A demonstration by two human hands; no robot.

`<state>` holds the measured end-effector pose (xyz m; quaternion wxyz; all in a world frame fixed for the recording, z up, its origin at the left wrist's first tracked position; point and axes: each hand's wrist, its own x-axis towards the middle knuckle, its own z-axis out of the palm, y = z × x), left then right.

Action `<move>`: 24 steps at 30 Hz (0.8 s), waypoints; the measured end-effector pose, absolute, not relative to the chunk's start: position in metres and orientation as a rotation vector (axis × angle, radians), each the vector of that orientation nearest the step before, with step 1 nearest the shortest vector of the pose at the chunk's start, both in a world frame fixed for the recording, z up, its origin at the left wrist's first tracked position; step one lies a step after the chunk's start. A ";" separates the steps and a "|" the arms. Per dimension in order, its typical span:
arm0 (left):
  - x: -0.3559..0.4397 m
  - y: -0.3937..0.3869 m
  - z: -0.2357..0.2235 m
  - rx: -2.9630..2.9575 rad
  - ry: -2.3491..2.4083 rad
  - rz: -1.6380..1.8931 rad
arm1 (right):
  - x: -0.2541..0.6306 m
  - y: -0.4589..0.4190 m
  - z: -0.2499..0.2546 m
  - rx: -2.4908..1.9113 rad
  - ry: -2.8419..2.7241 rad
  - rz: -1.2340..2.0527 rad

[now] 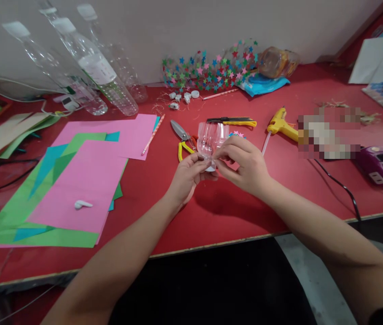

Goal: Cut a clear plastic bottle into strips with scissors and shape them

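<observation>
Bottle piece (211,140), clear plastic with a white cap end pointing down, sits mid-frame between our two hands, lifted just above the red desk (218,212). Our left hand (188,176) has its grip pinching the lower rim from the left; our right hand (244,164) has its grip pressed onto the same rim from the right. Best, we judge, to keep both pinches low and steady so the thin plastic doesn't buckle. Just behind lie the yellow-handled scissors (183,137) and a utility knife (232,121); right of them, the glue gun (281,126). Pink paper (86,180) spreads left; star-covered bottles (212,67) line the far wall.
</observation>
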<state>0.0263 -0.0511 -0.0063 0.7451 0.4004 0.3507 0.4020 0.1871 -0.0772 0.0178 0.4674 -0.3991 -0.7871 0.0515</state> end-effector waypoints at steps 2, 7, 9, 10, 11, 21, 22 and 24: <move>0.026 -0.051 -0.005 0.869 0.771 0.881 | 0.186 -0.077 0.017 -0.963 -1.936 0.089; 0.025 -0.051 -0.005 0.854 0.781 0.895 | 0.184 -0.076 0.013 -0.958 -1.952 0.123; 0.024 -0.050 -0.006 0.856 0.782 0.895 | 0.184 -0.076 0.011 -0.981 -1.966 0.174; 0.024 -0.050 -0.006 0.860 0.782 0.893 | 0.184 -0.076 0.011 -0.988 -1.970 0.190; 0.024 -0.050 -0.007 0.868 0.782 0.894 | 0.184 -0.076 0.011 -0.994 -1.972 0.196; 0.028 -0.048 -0.012 0.974 0.745 0.971 | 0.186 -0.078 0.015 -0.989 -1.889 0.043; 0.028 -0.048 -0.012 0.978 0.742 0.978 | 0.185 -0.078 0.014 -0.977 -1.895 0.029; 0.027 -0.048 -0.013 1.000 0.742 0.988 | 0.184 -0.078 0.012 -0.955 -1.905 0.002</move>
